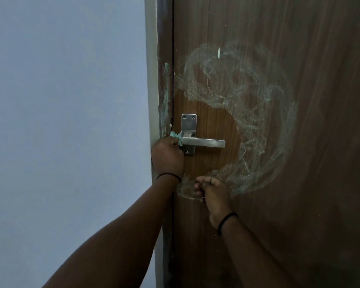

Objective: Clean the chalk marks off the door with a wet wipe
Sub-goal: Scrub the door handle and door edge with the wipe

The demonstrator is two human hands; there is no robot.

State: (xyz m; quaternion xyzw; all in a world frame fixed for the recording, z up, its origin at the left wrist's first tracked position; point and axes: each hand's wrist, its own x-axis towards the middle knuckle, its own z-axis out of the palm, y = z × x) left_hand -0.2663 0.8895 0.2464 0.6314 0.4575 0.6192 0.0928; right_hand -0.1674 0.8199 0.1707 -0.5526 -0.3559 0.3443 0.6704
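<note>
Both forearms are bare, with a thin black band [168, 176] on each wrist.
</note>
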